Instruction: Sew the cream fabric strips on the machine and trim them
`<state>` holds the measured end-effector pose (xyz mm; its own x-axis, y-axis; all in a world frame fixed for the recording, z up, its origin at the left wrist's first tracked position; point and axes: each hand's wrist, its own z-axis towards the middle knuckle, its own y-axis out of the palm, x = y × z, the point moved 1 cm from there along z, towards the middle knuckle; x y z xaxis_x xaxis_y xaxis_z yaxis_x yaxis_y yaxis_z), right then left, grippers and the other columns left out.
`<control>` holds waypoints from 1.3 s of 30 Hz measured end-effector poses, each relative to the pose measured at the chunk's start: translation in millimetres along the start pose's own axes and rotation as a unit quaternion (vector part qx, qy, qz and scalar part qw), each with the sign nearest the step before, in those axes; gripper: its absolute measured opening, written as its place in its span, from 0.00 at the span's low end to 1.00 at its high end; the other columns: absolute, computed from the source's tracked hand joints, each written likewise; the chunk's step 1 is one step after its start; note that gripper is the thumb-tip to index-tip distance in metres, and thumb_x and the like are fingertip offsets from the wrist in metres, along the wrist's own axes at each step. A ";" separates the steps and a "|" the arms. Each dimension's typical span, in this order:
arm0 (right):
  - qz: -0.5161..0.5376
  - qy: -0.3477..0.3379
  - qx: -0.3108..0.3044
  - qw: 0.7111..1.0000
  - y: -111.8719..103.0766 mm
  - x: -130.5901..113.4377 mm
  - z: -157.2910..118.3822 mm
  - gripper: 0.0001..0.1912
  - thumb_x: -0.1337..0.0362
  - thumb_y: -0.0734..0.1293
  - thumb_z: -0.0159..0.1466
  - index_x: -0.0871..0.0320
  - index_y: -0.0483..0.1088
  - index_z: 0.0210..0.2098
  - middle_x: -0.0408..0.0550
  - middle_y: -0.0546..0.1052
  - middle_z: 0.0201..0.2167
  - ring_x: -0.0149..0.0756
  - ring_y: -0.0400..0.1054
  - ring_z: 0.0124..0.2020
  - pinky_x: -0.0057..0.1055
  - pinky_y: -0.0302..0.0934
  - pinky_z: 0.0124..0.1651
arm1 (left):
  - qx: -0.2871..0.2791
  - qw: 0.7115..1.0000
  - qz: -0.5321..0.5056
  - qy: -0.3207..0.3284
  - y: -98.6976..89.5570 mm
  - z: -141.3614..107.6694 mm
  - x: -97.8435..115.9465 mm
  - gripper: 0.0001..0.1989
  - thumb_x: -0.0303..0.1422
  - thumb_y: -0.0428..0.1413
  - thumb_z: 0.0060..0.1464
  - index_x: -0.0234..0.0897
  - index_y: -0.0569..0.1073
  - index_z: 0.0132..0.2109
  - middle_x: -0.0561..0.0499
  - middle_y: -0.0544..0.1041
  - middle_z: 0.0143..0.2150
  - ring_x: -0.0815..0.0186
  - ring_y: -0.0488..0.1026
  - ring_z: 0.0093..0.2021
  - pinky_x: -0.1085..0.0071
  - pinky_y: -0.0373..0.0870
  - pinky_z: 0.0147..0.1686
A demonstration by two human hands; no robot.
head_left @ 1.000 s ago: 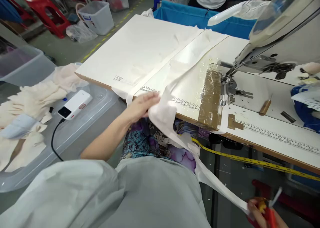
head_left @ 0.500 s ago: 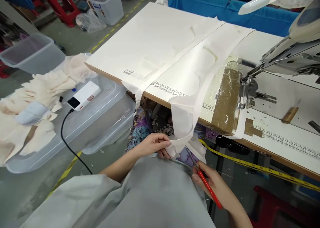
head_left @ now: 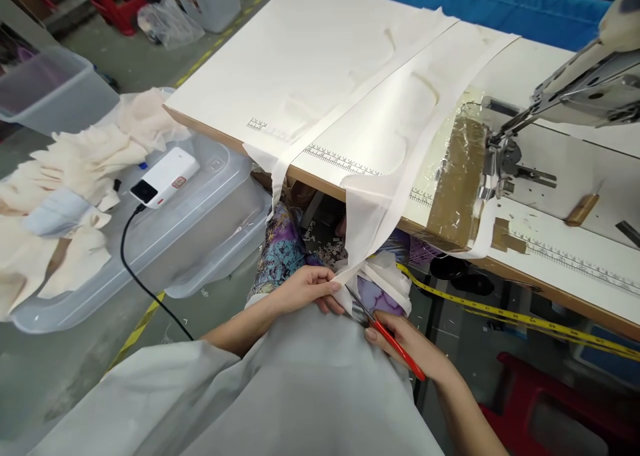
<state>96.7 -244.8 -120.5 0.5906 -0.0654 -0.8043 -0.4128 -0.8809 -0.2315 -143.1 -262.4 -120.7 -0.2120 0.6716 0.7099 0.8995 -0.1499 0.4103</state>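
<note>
My left hand (head_left: 313, 289) pinches the edge of a thin white fabric piece (head_left: 373, 216) over my lap. That fabric hangs down from the white sewing table (head_left: 240, 63), where more of it lies spread toward the back. Red-handled scissors (head_left: 399, 349) are in my right hand (head_left: 405, 343), their blades parted beside the fabric, close to my left fingertips. Another bit of the white fabric rests on my knee behind the blades.
A sewing machine (head_left: 590, 89) and a wooden-handled awl (head_left: 583, 209) are on the right. Left of the table, a plastic bin (head_left: 200, 209) bears cream fabric pieces (head_left: 90, 156) and a white cabled device (head_left: 165, 178). A yellow tape measure (head_left: 500, 316) hangs below the table edge.
My right hand has moved left and slightly up with the scissors, bringing the blades near my left fingers. The hanging fabric is drawn straighter toward my left hand. The view has tilted slightly downward.
</note>
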 end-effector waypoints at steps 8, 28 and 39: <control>-0.050 0.002 0.005 0.999 -2.8 -15.3 6.0 0.24 0.43 0.62 0.62 0.53 0.51 0.24 0.36 0.53 0.22 0.29 0.47 0.25 0.27 0.44 0.26 | 0.006 0.999 -0.024 0.026 2.9 -9.0 -2.9 0.25 0.52 0.63 0.46 0.32 0.70 0.33 0.46 0.80 0.27 0.63 0.80 0.28 0.78 0.70 0.24; -0.250 -0.007 0.119 0.961 -4.4 -11.8 20.1 0.22 0.45 0.62 0.62 0.53 0.52 0.24 0.38 0.63 0.19 0.31 0.54 0.21 0.28 0.45 0.26 | 0.008 1.000 -0.022 0.006 1.0 0.0 -7.4 0.25 0.51 0.64 0.45 0.33 0.68 0.32 0.48 0.78 0.23 0.64 0.79 0.26 0.78 0.69 0.23; -0.164 -0.021 0.147 0.975 -6.2 11.1 9.6 0.25 0.45 0.62 0.61 0.53 0.48 0.21 0.36 0.56 0.17 0.29 0.51 0.20 0.27 0.44 0.24 | 0.034 0.855 0.487 0.173 -5.1 9.0 27.0 0.15 0.35 0.45 0.65 0.33 0.71 0.52 0.43 0.78 0.48 0.62 0.78 0.44 0.71 0.72 0.38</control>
<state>99.2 -235.6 -133.3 0.6987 0.2220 -0.6801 -0.3901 -0.6786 -0.6224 -149.9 -237.0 -108.8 0.5604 -0.0053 0.8282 0.7314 -0.4659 -0.4979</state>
